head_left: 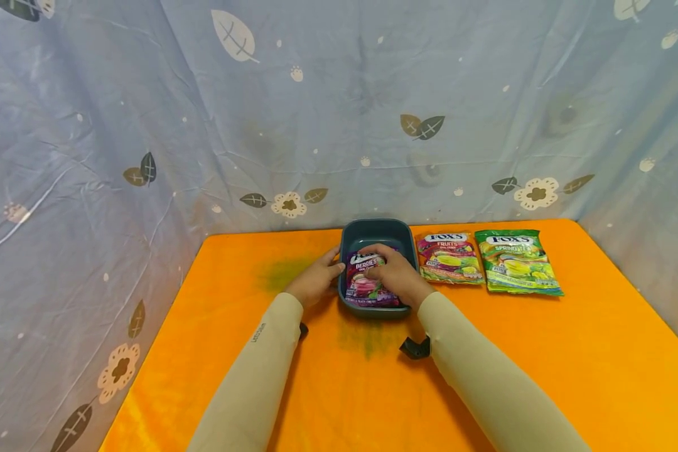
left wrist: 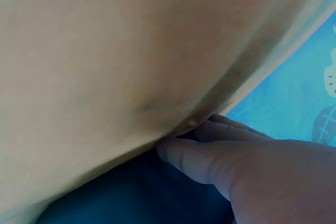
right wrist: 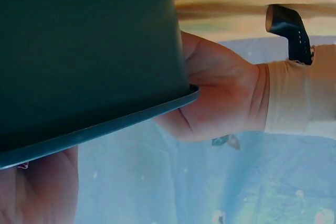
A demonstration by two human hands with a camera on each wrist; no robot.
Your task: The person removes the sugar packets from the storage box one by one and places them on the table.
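A dark teal plastic tub (head_left: 377, 226) stands at the far middle of the orange table. A purple Fox's Berries candy bag (head_left: 361, 292) lies inside its near half. My left hand (head_left: 315, 279) holds the tub's left side, thumb at the rim; the tub hides part of its fingers in the right wrist view. My right hand (head_left: 398, 273) reaches over the right rim, its curved fingers and thumb holding the Berries bag. The left wrist view is mostly blurred skin, with the dark tub below. A Fox's Fruits candy bag (head_left: 449, 258) lies just right of the tub.
A green Fox's Spring Tea candy bag (head_left: 516, 262) lies farther right, beside the Fruits bag. A patterned grey-blue curtain (head_left: 339, 125) rises behind the table (head_left: 350, 389) and along both sides. Black straps (head_left: 415, 347) hang under the wrists.
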